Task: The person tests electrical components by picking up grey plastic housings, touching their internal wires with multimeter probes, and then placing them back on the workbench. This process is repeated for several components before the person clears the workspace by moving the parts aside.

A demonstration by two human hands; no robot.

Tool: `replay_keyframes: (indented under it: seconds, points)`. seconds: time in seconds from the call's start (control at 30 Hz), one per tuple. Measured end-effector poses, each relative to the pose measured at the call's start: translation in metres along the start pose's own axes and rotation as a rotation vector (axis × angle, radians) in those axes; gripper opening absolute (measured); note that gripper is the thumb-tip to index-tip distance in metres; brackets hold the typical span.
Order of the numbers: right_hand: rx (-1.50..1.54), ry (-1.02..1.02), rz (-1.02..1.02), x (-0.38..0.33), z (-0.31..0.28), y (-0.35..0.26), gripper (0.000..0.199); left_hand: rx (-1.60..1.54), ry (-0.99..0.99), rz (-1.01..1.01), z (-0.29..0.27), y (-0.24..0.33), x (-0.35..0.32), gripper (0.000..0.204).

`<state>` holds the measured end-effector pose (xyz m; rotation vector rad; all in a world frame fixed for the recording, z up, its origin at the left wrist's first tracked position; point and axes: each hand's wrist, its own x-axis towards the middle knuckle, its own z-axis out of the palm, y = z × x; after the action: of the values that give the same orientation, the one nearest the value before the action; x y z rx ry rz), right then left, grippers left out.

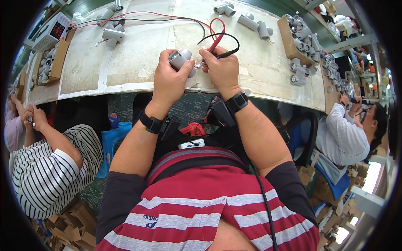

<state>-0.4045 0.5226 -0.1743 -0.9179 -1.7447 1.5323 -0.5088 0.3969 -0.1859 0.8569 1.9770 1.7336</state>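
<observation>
My left hand [169, 79] is closed around a grey cylindrical lamp fitting [177, 61] with a rounded joint on its side, its open end tilted up toward me. Close beside it, my right hand [222, 72] pinches a red test probe [216, 42] and a black test probe [228, 53]. Their tips come near the short wires at the fitting's right side; my fingers hide whether they touch. Both hands are above the table's near edge. From the probes, a red lead and a black lead run left across the table.
The leads reach a white power supply box [54, 32] with a red display. Similar grey fittings [113, 34] lie on the worktable [134, 54]. Cardboard boxes of fittings stand left [55, 62] and right [289, 41]. Co-workers sit on both sides, one in a striped shirt [54, 167], another in white [345, 131].
</observation>
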Motion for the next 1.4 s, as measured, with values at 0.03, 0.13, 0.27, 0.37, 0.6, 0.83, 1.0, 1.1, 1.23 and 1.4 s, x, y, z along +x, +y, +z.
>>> replay_keyframes:
  seconds: [0.03, 0.13, 0.27, 0.37, 0.6, 0.83, 1.0, 1.1, 1.23, 1.4]
  points:
    - [-0.006, 0.001, 0.001, 0.000, 0.000, 0.000, 0.020, 0.000, 0.001, 0.006, 0.000, 0.000, 0.000, 0.047]
    - [-0.013, 0.004, 0.002, -0.001, 0.001, -0.001, 0.020, 0.010, 0.006, 0.010, -0.001, 0.000, 0.000, 0.047]
    - [-0.013, 0.010, -0.002, -0.002, 0.001, 0.000, 0.020, -0.011, 0.001, -0.005, -0.001, 0.001, -0.001, 0.047]
    - [-0.002, 0.008, -0.015, -0.001, 0.003, 0.003, 0.020, -0.021, 0.005, -0.004, 0.000, 0.000, -0.001, 0.048]
    - [0.004, 0.034, -0.017, -0.001, -0.001, 0.002, 0.019, -0.019, -0.030, -0.035, 0.000, 0.012, 0.000, 0.049]
    - [-0.014, -0.001, -0.012, -0.002, 0.003, 0.001, 0.020, 0.076, -0.080, -0.096, -0.012, 0.006, 0.013, 0.057]
    - [0.073, 0.033, -0.025, 0.016, -0.023, -0.022, 0.021, 0.295, 0.090, -0.119, -0.070, -0.009, 0.058, 0.056]
    - [0.062, 0.109, -0.107, 0.040, -0.052, -0.039, 0.020, 0.497, 0.150, -0.071, -0.121, -0.006, 0.083, 0.056]
    - [0.090, 0.178, -0.169, 0.070, -0.085, -0.051, 0.020, 0.869, 0.164, 0.210, -0.114, 0.008, 0.090, 0.047]
    - [0.057, 0.208, -0.255, 0.091, -0.100, -0.089, 0.020, 0.811, -0.239, 0.640, 0.009, 0.036, 0.076, 0.031]
